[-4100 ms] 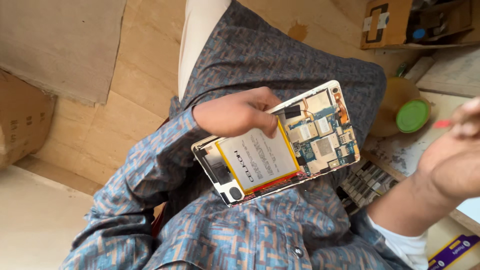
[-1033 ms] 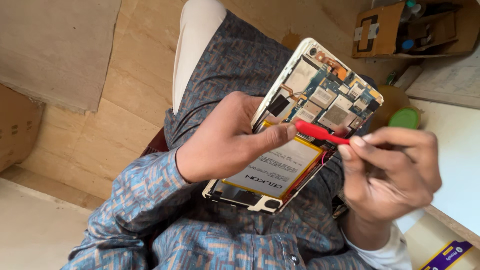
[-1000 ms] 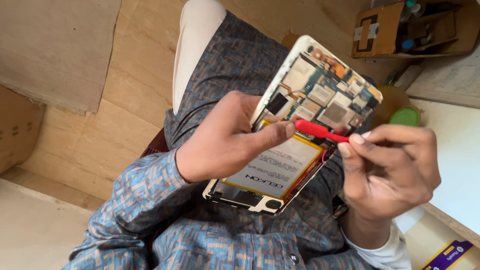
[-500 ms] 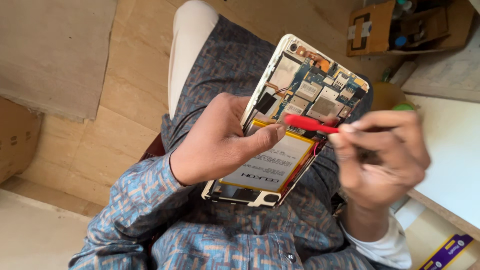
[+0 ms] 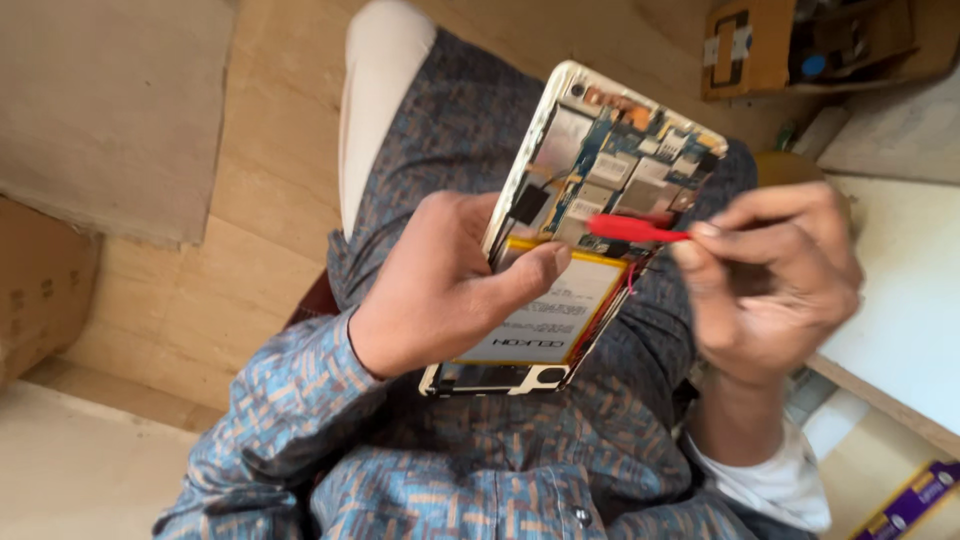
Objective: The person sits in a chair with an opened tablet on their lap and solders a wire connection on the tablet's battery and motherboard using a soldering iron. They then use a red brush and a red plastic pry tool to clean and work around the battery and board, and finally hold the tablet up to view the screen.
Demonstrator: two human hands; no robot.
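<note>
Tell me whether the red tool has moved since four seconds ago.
Yes. The red tool was out of view then; now the right hand holds its tip on the opened phone, above the battery, left of the cardboard box.

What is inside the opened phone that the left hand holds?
Inside the opened phone, a circuit board fills the upper half and a pale flat battery the lower. The red tool in the right hand touches the board. The left hand covers the phone's left edge.
</note>
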